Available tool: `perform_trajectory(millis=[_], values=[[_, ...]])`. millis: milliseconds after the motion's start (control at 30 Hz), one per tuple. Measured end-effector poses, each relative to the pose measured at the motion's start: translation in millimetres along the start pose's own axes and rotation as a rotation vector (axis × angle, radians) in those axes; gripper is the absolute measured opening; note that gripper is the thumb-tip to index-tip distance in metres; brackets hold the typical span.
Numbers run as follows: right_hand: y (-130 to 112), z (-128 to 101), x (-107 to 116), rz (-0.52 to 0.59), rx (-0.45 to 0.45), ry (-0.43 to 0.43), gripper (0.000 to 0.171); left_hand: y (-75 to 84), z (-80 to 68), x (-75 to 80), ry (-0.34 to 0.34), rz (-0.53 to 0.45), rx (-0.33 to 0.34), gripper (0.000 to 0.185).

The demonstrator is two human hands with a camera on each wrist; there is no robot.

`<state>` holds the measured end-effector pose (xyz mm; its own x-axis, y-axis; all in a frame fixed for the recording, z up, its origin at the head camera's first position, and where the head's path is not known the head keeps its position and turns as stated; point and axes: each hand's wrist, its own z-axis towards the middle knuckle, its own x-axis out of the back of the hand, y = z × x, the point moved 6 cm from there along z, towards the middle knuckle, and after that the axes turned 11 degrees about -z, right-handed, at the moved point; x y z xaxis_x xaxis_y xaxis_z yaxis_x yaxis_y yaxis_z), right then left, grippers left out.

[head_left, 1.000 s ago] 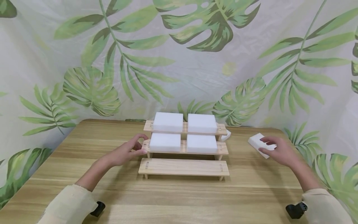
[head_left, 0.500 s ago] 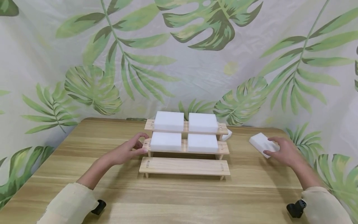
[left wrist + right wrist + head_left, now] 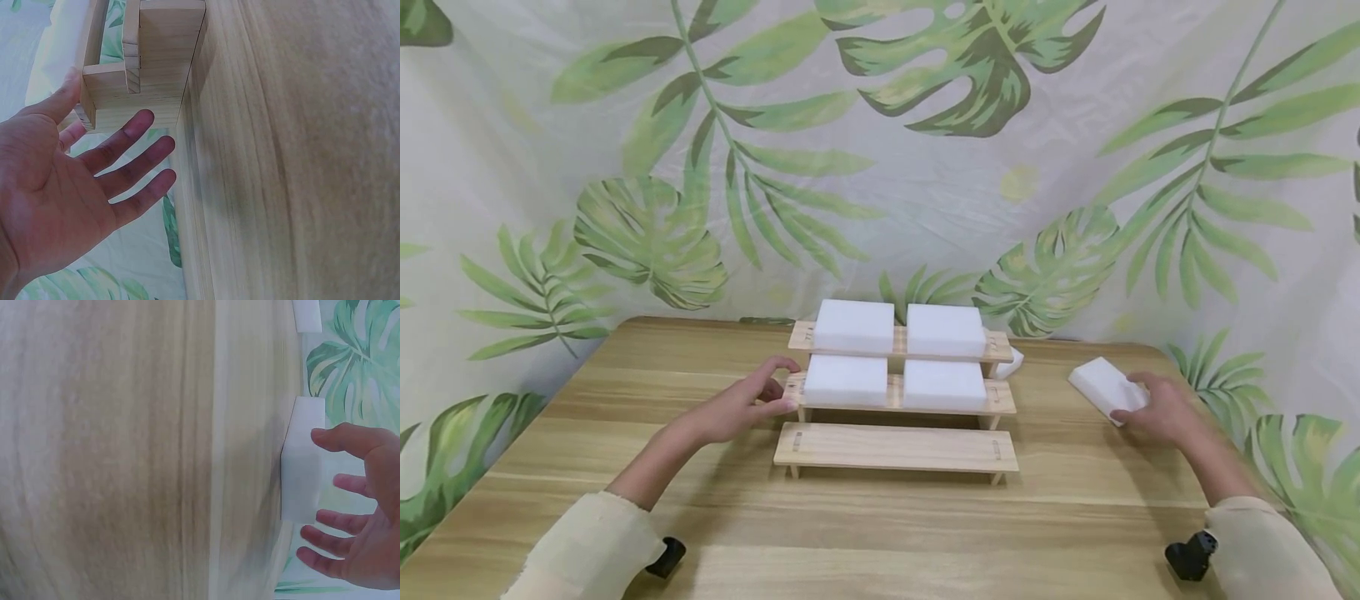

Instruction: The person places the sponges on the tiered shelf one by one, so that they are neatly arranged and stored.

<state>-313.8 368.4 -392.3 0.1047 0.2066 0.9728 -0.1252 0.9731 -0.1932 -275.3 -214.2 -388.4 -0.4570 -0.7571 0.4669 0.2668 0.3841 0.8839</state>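
A wooden stepped rack [image 3: 895,448] stands mid-table, its front step bare. On its upper steps rest several white foam blocks, among them a front left block [image 3: 846,379] and a back right block [image 3: 946,329]. My left hand [image 3: 745,404] holds the left end of the middle step between thumb and index finger; its other fingers [image 3: 134,162] stretch out free below. At the right, a loose foam block [image 3: 1105,387] lies on the table. Spread around its near end is my right hand [image 3: 1161,408], with the thumb [image 3: 340,439] overlapping the block and the index finger just above its top.
Behind the rack's right end, another white piece [image 3: 1011,362] shows partly. The wooden table [image 3: 880,542] ends at the back against a leaf-patterned cloth [image 3: 775,208]. A black wrist device [image 3: 1191,557] sits below the right sleeve.
My right hand has come down from over the loose foam block, bringing thumb and fingers closer around its near end. My left hand and the rack have stayed put.
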Motion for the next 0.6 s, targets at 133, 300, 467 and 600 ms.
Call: perform_trajectory(millis=[133,300,467,600], values=[[1.7,-0.6,-1.8,0.000,-0.005,-0.024,0.064,-2.0,0.5,-0.1,-0.001,0.006,0.004,0.049],[-0.5,-3.5,-1.2,0.031,0.004,-0.024,0.056,-3.1,0.3,-0.5,0.000,0.012,0.011,0.048],[-2.9,-6.4,1.4,0.060,-0.010,-0.042,0.055,-2.9,0.3,-0.7,0.001,0.011,-0.004,0.048],[-6.0,-6.9,2.9,0.064,-0.010,-0.057,0.056,-1.4,0.3,-0.9,0.000,0.006,-0.013,0.048]])
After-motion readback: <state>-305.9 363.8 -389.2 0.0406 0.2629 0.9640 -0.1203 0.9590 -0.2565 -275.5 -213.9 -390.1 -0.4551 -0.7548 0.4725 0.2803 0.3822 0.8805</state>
